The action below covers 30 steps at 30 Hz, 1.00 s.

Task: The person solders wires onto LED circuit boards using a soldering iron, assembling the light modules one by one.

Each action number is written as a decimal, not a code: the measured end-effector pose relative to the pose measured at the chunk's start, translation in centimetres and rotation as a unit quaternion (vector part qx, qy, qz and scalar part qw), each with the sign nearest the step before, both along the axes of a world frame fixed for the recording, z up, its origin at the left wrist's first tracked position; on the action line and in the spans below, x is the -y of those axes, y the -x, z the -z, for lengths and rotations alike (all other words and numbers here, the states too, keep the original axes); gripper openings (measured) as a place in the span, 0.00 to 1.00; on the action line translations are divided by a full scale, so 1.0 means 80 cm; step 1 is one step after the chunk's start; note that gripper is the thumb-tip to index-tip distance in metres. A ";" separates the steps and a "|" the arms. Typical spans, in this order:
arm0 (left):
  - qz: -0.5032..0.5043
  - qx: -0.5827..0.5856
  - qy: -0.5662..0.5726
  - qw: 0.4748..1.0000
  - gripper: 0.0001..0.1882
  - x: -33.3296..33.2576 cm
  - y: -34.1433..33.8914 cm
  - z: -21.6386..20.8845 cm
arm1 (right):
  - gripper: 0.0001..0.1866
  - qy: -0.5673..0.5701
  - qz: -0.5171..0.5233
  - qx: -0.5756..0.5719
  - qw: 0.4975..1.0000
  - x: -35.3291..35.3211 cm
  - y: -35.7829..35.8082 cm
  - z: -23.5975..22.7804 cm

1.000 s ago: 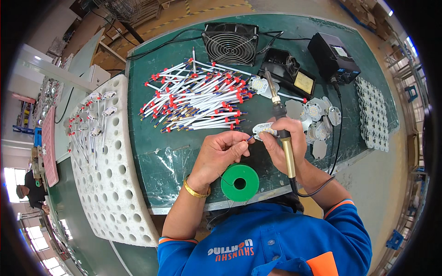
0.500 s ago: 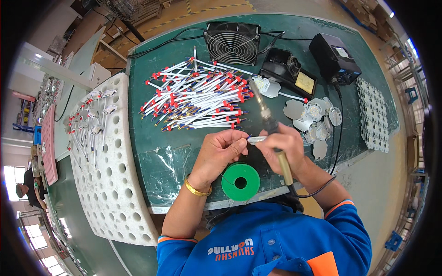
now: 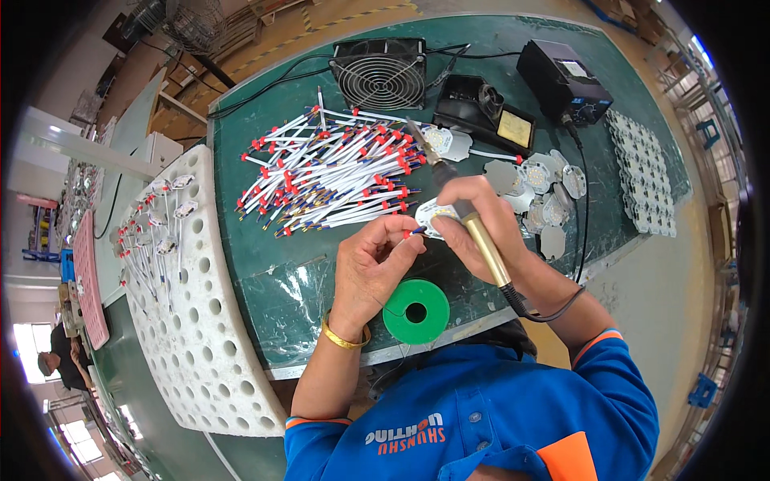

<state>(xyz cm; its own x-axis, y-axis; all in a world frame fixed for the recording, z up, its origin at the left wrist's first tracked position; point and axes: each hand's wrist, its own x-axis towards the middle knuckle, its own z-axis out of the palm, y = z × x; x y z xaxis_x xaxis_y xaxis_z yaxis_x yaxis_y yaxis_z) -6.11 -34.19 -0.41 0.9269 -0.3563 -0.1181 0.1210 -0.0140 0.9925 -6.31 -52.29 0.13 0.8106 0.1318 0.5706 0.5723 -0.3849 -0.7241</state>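
- Head view: the circuit board (image 3: 426,215), seen nearly edge-on half a second ago, is now tilted so that its pale face, dotted with small yellowish squares, is shown.
- The board is pinched in the right hand (image 3: 500,229), by which the soldering iron (image 3: 484,248) is also gripped, its tip pointed away from the body.
- A wire (image 3: 408,235) with red collar and blue end is pinched by the left hand (image 3: 368,260) at the board's edge; whether they touch cannot be told.
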 end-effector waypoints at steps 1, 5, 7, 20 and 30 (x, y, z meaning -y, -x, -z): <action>-0.005 0.005 0.000 1.000 0.07 0.001 0.001 0.000 | 0.13 0.003 -0.020 0.005 1.000 -0.001 -0.002 -0.001; -0.015 0.034 -0.008 0.999 0.05 -0.003 0.002 0.002 | 0.15 0.025 -0.056 0.008 0.998 -0.005 -0.005 -0.006; -0.015 0.035 -0.025 0.999 0.05 -0.006 0.001 0.002 | 0.16 0.040 -0.067 0.006 0.997 -0.006 -0.007 -0.008; -0.012 0.048 -0.029 0.998 0.05 -0.005 0.002 0.000 | 0.17 0.039 -0.079 -0.027 0.996 -0.007 -0.008 -0.013; -0.031 0.021 0.015 0.999 0.03 -0.018 0.007 -0.010 | 0.15 0.019 -0.011 -0.001 1.000 -0.011 0.001 -0.025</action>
<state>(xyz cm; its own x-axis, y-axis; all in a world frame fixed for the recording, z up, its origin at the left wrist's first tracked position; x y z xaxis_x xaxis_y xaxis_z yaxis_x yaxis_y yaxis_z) -6.69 -32.73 0.39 0.9514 -0.2999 -0.0695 0.0799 0.0226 0.9965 -6.37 -51.39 2.11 0.8085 0.1719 0.5628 0.5795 -0.3989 -0.7107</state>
